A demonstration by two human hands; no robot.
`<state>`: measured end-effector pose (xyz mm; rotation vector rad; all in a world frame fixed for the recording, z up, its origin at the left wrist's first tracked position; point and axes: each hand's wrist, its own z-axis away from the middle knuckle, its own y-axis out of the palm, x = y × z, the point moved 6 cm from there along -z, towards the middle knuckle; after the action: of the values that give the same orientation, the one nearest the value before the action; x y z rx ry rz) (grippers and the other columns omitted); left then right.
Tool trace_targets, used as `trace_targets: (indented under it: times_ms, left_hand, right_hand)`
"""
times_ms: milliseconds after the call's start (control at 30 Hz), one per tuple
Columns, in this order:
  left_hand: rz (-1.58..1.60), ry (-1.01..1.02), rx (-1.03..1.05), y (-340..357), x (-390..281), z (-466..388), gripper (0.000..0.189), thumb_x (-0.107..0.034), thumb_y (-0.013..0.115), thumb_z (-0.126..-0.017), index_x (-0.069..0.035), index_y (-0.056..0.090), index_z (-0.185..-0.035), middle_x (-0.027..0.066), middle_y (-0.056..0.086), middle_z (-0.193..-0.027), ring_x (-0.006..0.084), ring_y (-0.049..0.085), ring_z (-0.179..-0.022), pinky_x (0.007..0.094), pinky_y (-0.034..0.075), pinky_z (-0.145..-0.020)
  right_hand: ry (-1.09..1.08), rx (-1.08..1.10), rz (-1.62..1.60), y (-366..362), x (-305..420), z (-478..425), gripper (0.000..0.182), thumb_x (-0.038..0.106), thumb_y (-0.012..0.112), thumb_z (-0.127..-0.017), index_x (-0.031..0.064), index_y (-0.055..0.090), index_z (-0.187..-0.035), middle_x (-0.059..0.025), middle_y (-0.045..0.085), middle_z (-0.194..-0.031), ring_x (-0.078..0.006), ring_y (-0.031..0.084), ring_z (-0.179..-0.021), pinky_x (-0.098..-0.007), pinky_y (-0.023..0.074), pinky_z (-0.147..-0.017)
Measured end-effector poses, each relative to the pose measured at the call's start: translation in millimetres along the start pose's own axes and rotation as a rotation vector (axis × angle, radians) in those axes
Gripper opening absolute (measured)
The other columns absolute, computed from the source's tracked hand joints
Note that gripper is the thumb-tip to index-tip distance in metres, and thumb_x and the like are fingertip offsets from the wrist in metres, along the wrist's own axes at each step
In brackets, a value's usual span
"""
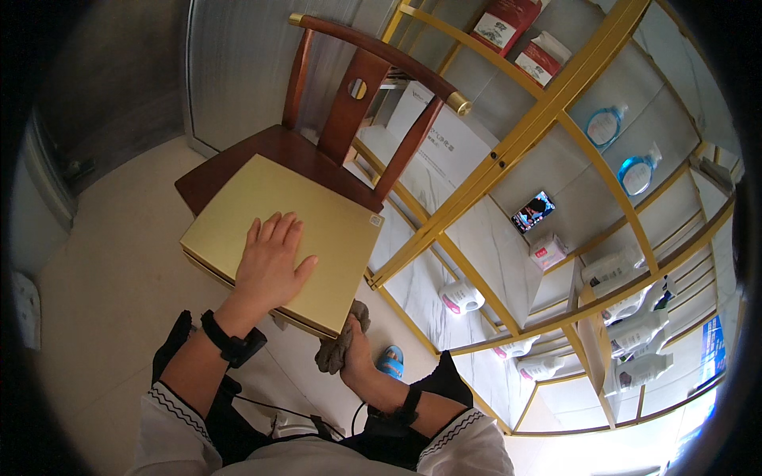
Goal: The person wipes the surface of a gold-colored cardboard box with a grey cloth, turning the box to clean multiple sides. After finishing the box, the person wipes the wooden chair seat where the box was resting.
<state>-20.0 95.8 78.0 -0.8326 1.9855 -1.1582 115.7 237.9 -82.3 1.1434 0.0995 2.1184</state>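
A flat gold box [321, 238] with a small printed code at one corner rests on the seat of a dark red wooden chair [268, 146], its near part jutting past the seat. My left hand [274, 262] lies flat on the lid, fingers spread and thumb pointing right. At the box's near right corner, my right hand [357, 354] grips a crumpled grey-brown cloth [336, 351]. The cloth presses against the box's edge there. Part of the seat is hidden beneath the box.
On the right stands a gold-framed shelf unit [476, 166] holding red-and-white packages [506, 27], blue bottles [637, 174], a lit phone [533, 212] and several white bottles [640, 333]. A white carton [440, 131] sits behind the chair. Below, a blue slipper [391, 362] shows on the tiled floor [131, 273].
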Motion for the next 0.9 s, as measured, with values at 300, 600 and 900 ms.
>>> trace_targets:
  times_ms: [300,600,900]
  left_hand:
    - [0.004,0.015,-0.001,1,0,1,0.061,-0.038,0.06,-0.091,0.002,0.046,-0.136,0.0185,0.045,-0.143,0.0341,0.037,-0.136,0.0522,0.021,-0.117]
    - [0.031,0.016,-0.004,2,1,0,0.061,-0.038,0.059,-0.091,0.002,0.046,-0.136,0.0191,0.044,-0.144,0.0346,0.037,-0.136,0.0529,0.021,-0.117]
    - [0.018,0.017,-0.003,2,1,2,0.062,-0.038,0.059,-0.092,0.003,0.045,-0.137,0.0197,0.044,-0.143,0.0353,0.036,-0.136,0.054,0.021,-0.117]
  right_hand:
    - [-0.007,0.037,-0.111,7,14,-27,0.045,0.04,0.046,-0.099,0.005,0.052,-0.127,-0.0117,0.063,-0.113,-0.0269,0.063,-0.098,-0.0395,0.0527,-0.085]
    - [-0.061,0.088,-0.291,15,38,-69,0.042,0.031,0.044,-0.098,0.0038,0.05,-0.13,-0.0142,0.063,-0.119,-0.0295,0.063,-0.107,-0.0416,0.0527,-0.093]
    - [-0.068,0.062,-0.299,20,67,-87,0.039,0.031,0.048,-0.098,0.0053,0.052,-0.127,-0.0126,0.063,-0.119,-0.0294,0.063,-0.105,-0.0423,0.0535,-0.091]
